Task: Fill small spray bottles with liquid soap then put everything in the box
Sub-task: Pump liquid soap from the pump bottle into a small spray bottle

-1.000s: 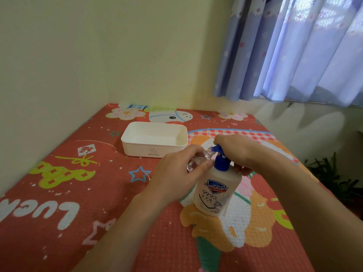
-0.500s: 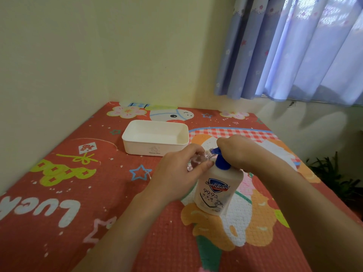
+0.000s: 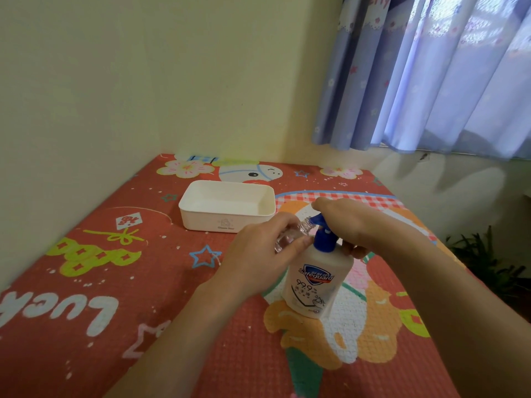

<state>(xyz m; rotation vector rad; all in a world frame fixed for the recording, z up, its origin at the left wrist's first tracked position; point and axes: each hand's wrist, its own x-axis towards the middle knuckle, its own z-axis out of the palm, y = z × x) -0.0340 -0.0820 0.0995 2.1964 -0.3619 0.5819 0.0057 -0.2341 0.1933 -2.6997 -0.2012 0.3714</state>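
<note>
The left hand (image 3: 260, 251), just right of the frame's centre, curls its fingers and thumb round a small clear plastic spray bottle (image 3: 290, 235) with its cap off. The bottle lies tilted in that grip, its base toward the left and its open threaded neck pointing up and to the right, so that the mouth sits right at the tip of the blue pump spout (image 3: 317, 218). Most of the little bottle's body is hidden by the fingers; only the neck and a strip of clear wall show.

The right hand (image 3: 349, 222) comes in from the right and lies over the top of the blue pump head. Its fingers bend down over the far side of the pump, where some fingertips show beside the bottle's shoulder; how tightly they close on it cannot be told.

Under both hands stands a white plastic liquid soap pump bottle (image 3: 319, 282) with a blue and red label, upright on the mat, just below and right of the small bottle.

Up and to the left, well apart from the hands, sits a white rectangular plastic box (image 3: 227, 222), open at the top. Everything rests on a red cartoon-printed mat (image 3: 115, 282). A pale yellow wall (image 3: 143, 81) fills the upper left of the frame, and a blue curtain (image 3: 431, 81) hangs at the upper right.
</note>
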